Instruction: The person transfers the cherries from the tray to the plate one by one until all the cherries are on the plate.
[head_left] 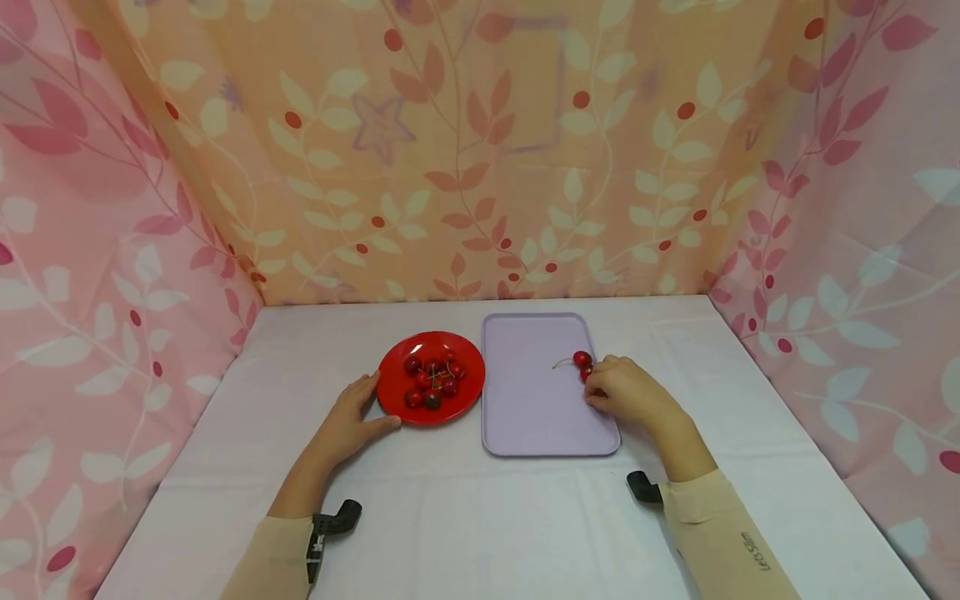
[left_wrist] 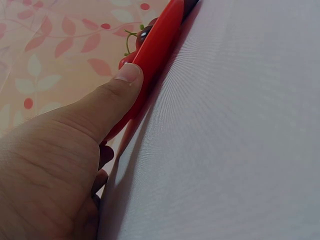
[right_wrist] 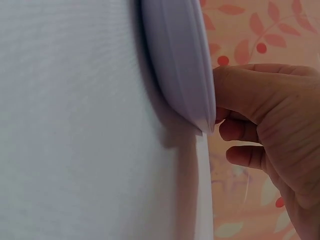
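Note:
A round red plate (head_left: 390, 398) holds several dark red cherries (head_left: 423, 381), some with green stems. My left hand (head_left: 347, 423) holds the plate's left rim, thumb near the front and fingers round the side; the left wrist view shows the thumb (left_wrist: 112, 97) pressed on the rim. To the plate's right lies a pale purple tray (head_left: 532, 400). My right hand (head_left: 622, 387) is over its right edge, fingers curled and pinching a cherry, mostly hidden by the fingers. Just beyond the fingertips, a cherry (head_left: 582, 359) with a stem rests on the tray.
A white cloth (head_left: 442, 517) covers the table under plate and tray. Floral curtains (head_left: 465, 167) close off the back and both sides. Black camera mounts (head_left: 341, 518) sit at the wrists. The plate's right rim lies close against the tray's left edge.

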